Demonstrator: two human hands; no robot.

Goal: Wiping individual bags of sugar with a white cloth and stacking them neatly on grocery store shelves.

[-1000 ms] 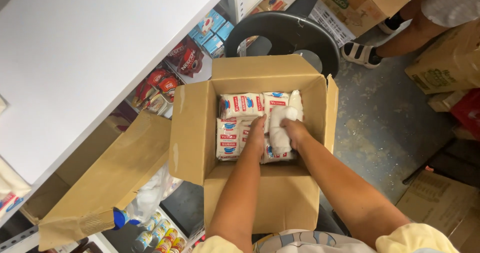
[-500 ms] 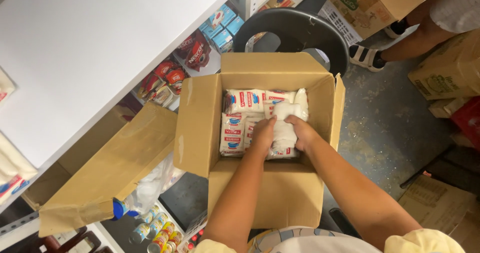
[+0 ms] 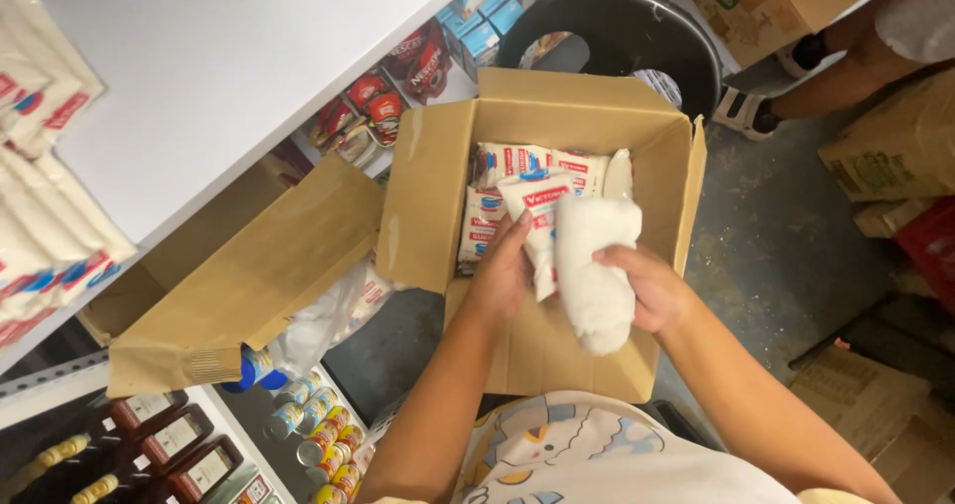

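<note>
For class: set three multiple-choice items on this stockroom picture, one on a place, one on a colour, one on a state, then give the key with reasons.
1. Where do the white packets that remain unlifted lie?
A. Inside the cardboard box
B. On the floor
C. On the black stool

2. What colour is the shelf top at the left?
A. Red
B. White
C. Green

3. How are the box's flaps?
A. Taped shut
C. Cut off
B. Folded open

Key: 1 A, packets lie within the cardboard box, below the left hand and right hand, which lift two packets. 2 B, the shelf top is plain white. 3 B, the flaps stand spread outward.
</note>
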